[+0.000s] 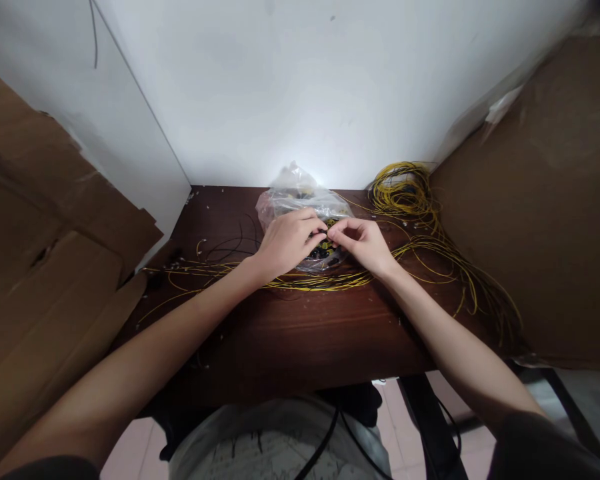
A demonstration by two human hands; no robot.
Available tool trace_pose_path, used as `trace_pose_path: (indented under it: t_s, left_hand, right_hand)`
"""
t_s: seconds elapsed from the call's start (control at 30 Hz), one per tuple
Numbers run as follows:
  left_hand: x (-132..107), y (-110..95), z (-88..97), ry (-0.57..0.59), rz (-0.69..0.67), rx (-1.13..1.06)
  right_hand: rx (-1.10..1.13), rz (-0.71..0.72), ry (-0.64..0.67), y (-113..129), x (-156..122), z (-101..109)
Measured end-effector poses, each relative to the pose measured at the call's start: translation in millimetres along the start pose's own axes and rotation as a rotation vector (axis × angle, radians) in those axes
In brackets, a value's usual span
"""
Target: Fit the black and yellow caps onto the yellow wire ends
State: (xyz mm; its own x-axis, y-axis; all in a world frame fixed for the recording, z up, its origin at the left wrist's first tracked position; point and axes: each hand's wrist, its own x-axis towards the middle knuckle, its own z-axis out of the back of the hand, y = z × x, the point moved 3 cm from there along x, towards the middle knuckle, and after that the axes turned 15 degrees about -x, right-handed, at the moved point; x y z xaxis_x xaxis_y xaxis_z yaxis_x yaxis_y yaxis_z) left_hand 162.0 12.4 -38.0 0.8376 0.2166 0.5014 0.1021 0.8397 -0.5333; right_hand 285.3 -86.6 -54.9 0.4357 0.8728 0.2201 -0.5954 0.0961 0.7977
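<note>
the small black and yellow parts (pixel 323 253) inside the crumpled clear plastic bag (pixel 296 183) are partly hidden by the hands and blurred by the film, so their shape is hard to make out; both forearms cover stretches of the long thin yellow and black wires (pixel 320 285) lying across the dark reddish-brown wooden table (pixel 300 327), and the brown cardboard sheets at left (pixel 35 253) and right (pixel 540 200) are cut off by the view's edges. the bag sits towards the back of the table, before the white wall (pixel 320 87). the left hand (pixel 291 238) arches palm down over it, thumb and forefinger drawn near a pinch; the right hand (pixel 364 241) meets it from the side, fingers curled, thumb and forefinger close together; whether either grips something tiny cannot be told. dark strokes on the grey-white cloth-like surface (pixel 280 440) below are unreadable
</note>
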Motion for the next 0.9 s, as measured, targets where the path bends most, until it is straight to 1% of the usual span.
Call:
trace_pose_path:
  t_s: [0.1,0.2,0.37,0.47,0.57,0.67,0.8,0.9]
  left_hand:
    - [-0.1,-1.1,-0.6,0.005,0.002,0.0]
    - [0.3,-0.8,-0.2,-0.021,0.003,-0.041]
    - [3.2,-0.3,0.7,-0.102,0.018,-0.23]
    - [5.5,-1.2,1.3,-0.143,0.089,-0.368]
    - [6.6,-1.4,-0.6,-0.156,0.233,-0.538]
    - [5.6,-1.1,-5.5,-0.16,0.345,-0.727]
    - [3.2,-1.8,-14.4,-0.15,0.332,-0.849]
    - [0.6,0.4,-21.5,-0.144,0.345,-0.924]
  right_hand:
    - [-0.002,0.01,0.005,0.3,-0.3,-0.5]
    - [0.017,0.01,0.008,-0.1,0.2,-1.0]
    - [0.072,0.01,0.037,1.0,0.0,-3.3]
    - [0.076,0.025,0.063,3.6,-1.2,-4.2]
    - [0.056,0.074,0.077,6.7,-1.8,-3.7]
    - [0.074,0.085,0.024,6.7,-0.7,-0.4]
    - [0.17,0.061,-0.075,2.9,1.4,4.4]
    - [0.211,0.072,-0.052,2.3,1.7,3.5]
